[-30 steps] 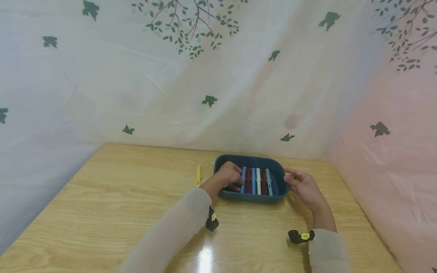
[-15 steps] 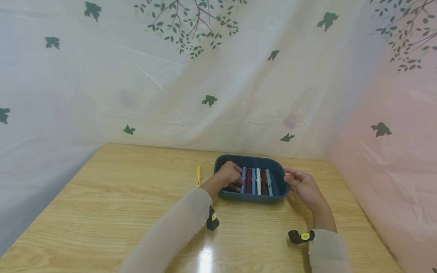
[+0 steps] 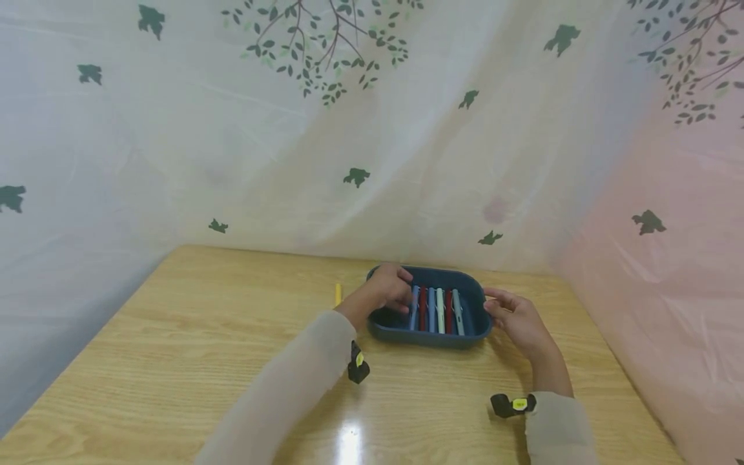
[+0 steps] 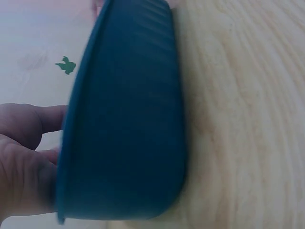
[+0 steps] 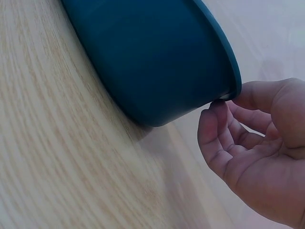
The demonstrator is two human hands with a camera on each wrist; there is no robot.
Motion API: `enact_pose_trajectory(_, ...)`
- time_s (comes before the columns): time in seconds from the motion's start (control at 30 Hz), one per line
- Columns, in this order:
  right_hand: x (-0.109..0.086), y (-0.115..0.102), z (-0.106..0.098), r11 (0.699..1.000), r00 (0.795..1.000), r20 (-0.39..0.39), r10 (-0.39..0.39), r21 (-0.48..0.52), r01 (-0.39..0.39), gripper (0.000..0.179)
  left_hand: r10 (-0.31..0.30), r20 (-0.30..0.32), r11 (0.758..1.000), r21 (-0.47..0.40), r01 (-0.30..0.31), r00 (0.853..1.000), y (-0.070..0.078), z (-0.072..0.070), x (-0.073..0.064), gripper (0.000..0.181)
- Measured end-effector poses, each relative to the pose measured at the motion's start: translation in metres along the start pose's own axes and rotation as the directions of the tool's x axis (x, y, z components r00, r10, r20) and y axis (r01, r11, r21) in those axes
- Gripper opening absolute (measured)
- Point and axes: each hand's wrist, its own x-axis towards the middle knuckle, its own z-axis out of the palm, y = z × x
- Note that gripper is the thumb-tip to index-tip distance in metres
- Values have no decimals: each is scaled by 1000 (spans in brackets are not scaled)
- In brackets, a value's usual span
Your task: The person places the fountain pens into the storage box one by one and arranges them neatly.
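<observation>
A dark blue tray (image 3: 433,338) stands on the wooden table and holds several clipped pens in a row. From the left come a blue pen (image 3: 414,311), a dark red pen (image 3: 423,310) and more, including a white pen (image 3: 440,312) and a grey-blue pen (image 3: 458,312). My left hand (image 3: 391,287) is over the tray's left end, fingers loosely bent beside the first blue pen, with nothing seen in them. The left wrist view shows it partly hidden behind the tray wall. My right hand (image 3: 517,320) pinches the tray's right rim between thumb and fingertips (image 5: 218,107).
A yellow pen (image 3: 338,294) lies on the table (image 3: 244,323) left of the tray, partly hidden by my left forearm. A patterned cloth (image 3: 279,174) hangs behind the table, and a pinkish cloth (image 3: 668,310) hangs along the right side.
My left hand has risen off the leftmost blue pen and drawn slightly left and back, its fingers loosening. The pens stay in their row. The right hand keeps its place at the rim.
</observation>
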Motion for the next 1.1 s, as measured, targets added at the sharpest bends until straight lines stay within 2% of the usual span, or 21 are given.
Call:
enact_pose_trajectory(0.23,2,3,-1,1000,1000,3,0,-7,0,49,30,31,1000,3,-30,999,13,-11,-4,54)
enact_pose_trajectory(0.47,5,5,-2,1000,1000,1,4,-5,-4,49,83,-3,996,39,-83,997,19,-29,-6,46)
enact_pose_trajectory(0.8,9,1,-1,1000,1000,5,5,15,-5,48,67,-28,996,57,-65,997,21,-63,-11,46)
enact_pose_trajectory(0.97,12,1,-1,1000,1000,9,11,11,-11,48,65,-30,995,75,-62,997,17,-79,-14,50)
enact_pose_trajectory(1.1,13,2,-1,1000,1000,10,14,-4,-14,48,86,-30,993,79,-84,996,13,-87,-17,52)
